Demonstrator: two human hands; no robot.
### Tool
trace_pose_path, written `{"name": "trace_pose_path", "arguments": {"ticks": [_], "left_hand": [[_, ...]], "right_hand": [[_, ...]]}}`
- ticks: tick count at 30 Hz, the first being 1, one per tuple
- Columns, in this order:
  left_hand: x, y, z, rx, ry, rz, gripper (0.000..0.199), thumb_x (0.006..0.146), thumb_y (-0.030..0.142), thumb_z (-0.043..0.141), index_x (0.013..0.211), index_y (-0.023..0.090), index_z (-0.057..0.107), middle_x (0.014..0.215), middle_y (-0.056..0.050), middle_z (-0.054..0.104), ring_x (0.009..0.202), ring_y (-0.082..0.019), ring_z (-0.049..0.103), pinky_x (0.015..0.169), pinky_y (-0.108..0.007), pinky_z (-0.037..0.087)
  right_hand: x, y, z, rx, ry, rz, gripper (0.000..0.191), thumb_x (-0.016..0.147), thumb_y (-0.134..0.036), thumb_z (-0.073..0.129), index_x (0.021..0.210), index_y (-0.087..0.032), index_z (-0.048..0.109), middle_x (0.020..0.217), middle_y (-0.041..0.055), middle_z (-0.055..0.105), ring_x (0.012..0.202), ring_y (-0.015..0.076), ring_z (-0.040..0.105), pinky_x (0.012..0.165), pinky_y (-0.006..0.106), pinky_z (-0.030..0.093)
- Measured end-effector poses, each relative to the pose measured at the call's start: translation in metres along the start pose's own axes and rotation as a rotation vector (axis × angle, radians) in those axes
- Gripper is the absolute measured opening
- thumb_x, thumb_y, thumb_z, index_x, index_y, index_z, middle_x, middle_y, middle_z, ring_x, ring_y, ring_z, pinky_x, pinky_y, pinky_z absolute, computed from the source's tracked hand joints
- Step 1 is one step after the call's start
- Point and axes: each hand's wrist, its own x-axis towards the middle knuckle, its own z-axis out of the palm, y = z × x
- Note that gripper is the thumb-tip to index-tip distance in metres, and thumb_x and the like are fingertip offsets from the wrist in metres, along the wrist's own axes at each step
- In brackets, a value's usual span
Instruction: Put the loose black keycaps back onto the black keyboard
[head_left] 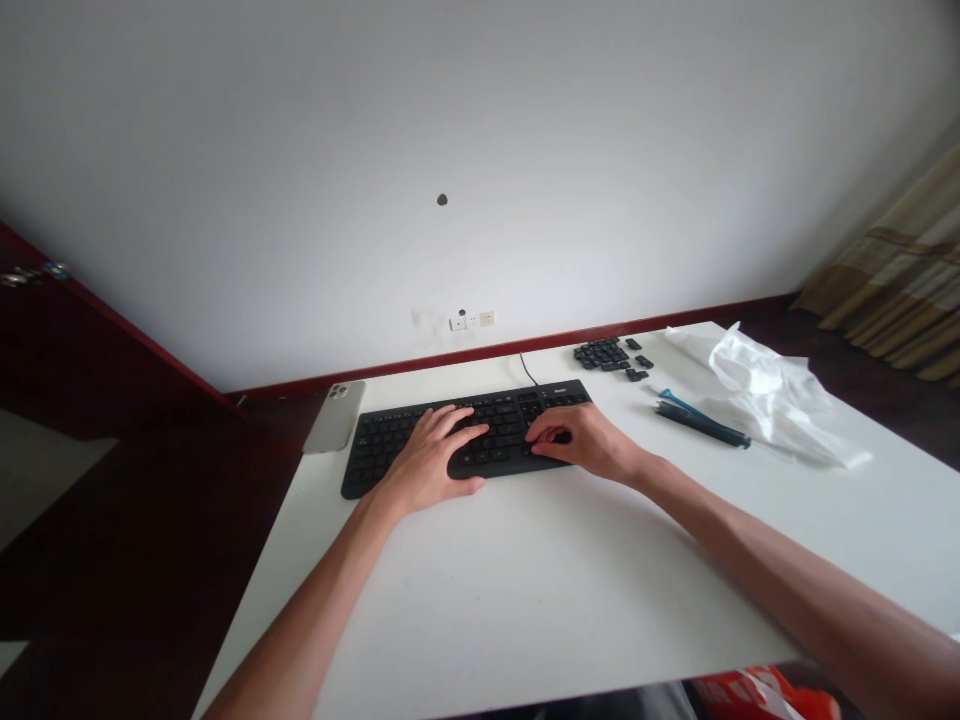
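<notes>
Left hand (424, 465) lies on the black keyboard (382, 445), fingers loosely spread, holding nothing. Right hand (581, 440) has its fingers (544, 430) curled onto the right-hand keys; any pinched keycap can't be told. Loose black keycaps (602, 353) sit far right, near a dark tool (701, 425) and white plastic bag (765, 385). Phone (334, 415) lies left on the white table (480, 600), below a wall socket (472, 319).

Keys (510, 420) hidden under left hand (424, 465), right hand (581, 440), red packaging (757, 690) cut off below
</notes>
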Motion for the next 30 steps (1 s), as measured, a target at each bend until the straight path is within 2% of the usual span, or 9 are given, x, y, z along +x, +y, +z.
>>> {"name": "trace_pose_path", "arguments": {"ticks": [5, 12, 30], "left_hand": [[0.000, -0.002, 0.002, -0.020, -0.001, 0.002, 0.072, 0.082, 0.050, 0.074, 0.149, 0.038, 0.051, 0.165, 0.001, 0.032, 0.153, -0.037, 0.023, 0.129, -0.058, 0.014], [0.000, 0.000, 0.000, -0.023, 0.003, -0.002, 0.071, 0.082, 0.048, 0.075, 0.148, 0.038, 0.051, 0.165, 0.001, 0.032, 0.153, -0.035, 0.023, 0.129, -0.057, 0.014], [-0.001, 0.000, 0.000, -0.037, 0.010, 0.003, 0.071, 0.081, 0.048, 0.076, 0.148, 0.037, 0.052, 0.164, 0.000, 0.033, 0.153, -0.034, 0.024, 0.128, -0.057, 0.016]], "right_hand": [[0.001, -0.001, 0.005, -0.036, -0.018, -0.045, 0.018, 0.089, -0.039, 0.069, 0.095, -0.024, 0.077, 0.095, 0.0036, 0.077, 0.082, 0.0196, 0.071, 0.077, 0.032, 0.059], [0.002, -0.004, 0.003, -0.143, -0.054, -0.104, 0.012, 0.092, -0.031, 0.066, 0.094, -0.025, 0.077, 0.096, 0.0022, 0.077, 0.083, 0.0193, 0.070, 0.075, 0.032, 0.057], [0.000, -0.012, 0.002, -0.224, -0.069, -0.184, 0.020, 0.096, -0.027, 0.059, 0.098, -0.027, 0.079, 0.103, 0.0027, 0.078, 0.088, 0.0219, 0.072, 0.078, 0.035, 0.057]]}}
